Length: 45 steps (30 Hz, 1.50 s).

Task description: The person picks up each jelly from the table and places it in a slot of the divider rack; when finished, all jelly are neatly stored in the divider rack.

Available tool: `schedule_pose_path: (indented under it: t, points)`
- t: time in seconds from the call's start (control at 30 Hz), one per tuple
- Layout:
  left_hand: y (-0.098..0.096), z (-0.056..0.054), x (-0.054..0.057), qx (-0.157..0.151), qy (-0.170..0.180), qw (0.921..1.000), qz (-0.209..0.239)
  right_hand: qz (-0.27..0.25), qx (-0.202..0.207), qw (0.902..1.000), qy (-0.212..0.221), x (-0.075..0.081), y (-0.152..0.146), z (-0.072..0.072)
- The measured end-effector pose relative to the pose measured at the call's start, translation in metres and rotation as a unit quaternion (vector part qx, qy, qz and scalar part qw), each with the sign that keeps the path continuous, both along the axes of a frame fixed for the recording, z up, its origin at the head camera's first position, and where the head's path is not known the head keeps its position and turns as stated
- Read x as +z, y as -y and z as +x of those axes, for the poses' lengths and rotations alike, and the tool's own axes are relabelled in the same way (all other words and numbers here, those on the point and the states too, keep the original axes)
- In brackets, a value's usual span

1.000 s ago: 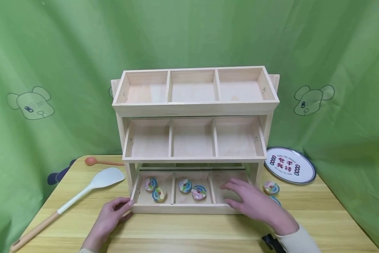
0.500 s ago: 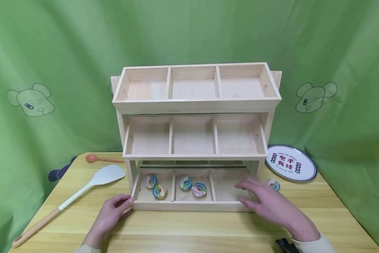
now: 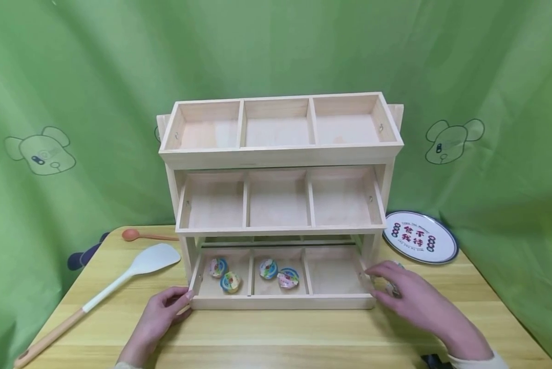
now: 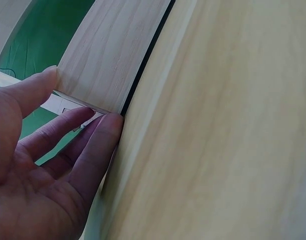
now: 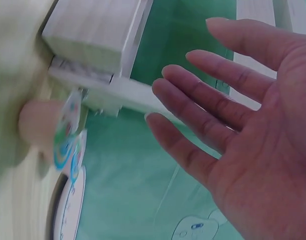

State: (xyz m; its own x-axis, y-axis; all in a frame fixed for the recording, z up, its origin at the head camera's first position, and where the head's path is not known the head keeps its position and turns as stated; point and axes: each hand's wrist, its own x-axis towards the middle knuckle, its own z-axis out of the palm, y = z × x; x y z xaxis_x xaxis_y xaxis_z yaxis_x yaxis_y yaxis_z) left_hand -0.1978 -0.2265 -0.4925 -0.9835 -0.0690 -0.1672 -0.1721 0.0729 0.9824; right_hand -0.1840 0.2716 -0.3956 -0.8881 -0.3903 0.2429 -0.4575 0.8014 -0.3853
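At the table stands a three-tier wooden rack (image 3: 280, 156) with divided trays. My left hand (image 3: 158, 315) holds the left front corner of the bottom tray (image 3: 282, 303), thumb at the top edge and fingers by the end and lower edge, as the left wrist view shows. Two small jelly cups with printed lids (image 3: 230, 282) lie in that tray's left compartment, two more jelly cups (image 3: 288, 278) in its middle one. Beside the tray's right end is my right hand (image 3: 419, 302), fingers extended, holding nothing. Near it two jelly cups (image 5: 40, 125) stand on the table, mostly hidden in the head view.
A white spatula (image 3: 153, 260) with a wooden handle lies left of the rack, and an orange spoon (image 3: 130, 234) behind it. To the right rests an oval plate (image 3: 421, 248) with red characters. A green curtain (image 3: 276, 46) hangs behind the table (image 3: 257, 338).
My right hand has moved rightward from over the bottom tray's right compartment to beside the tray's right end. The left hand stays at its corner, and the cups in the tray have not moved.
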Motion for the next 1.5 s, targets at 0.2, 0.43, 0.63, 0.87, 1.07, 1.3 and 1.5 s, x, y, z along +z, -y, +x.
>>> schedule_pose_path:
  t: [0.2,0.43,0.63,0.87,1.07,1.3,1.5]
  points:
    - [0.0,0.001,0.002,-0.002,-0.003,1.0,-0.001,0.003,-0.011,0.9999,-0.01,-0.007,-0.013,0.002]
    - [-0.001,0.001,0.003,0.001,0.0,1.0,-0.005,-0.008,-0.027,0.9996,-0.003,-0.016,-0.026,0.003]
    - [-0.001,0.001,0.003,0.0,-0.002,1.0,-0.007,-0.006,-0.029,0.9991,0.03,-0.025,-0.034,0.0]
    - [-0.001,0.002,0.002,-0.001,-0.001,1.0,0.0,0.012,-0.03,0.999,0.032,-0.035,-0.036,-0.001]
    - [-0.001,0.002,0.002,0.001,-0.001,1.0,0.003,0.035,-0.045,0.998,0.028,-0.042,-0.037,-0.001]
    - [0.0,0.003,0.002,0.003,-0.001,1.0,0.003,0.049,-0.046,0.9975,0.021,-0.047,-0.036,-0.001]
    - [-0.001,0.002,0.002,0.001,-0.001,1.0,0.004,0.065,-0.045,0.9969,0.0,-0.045,-0.035,-0.002]
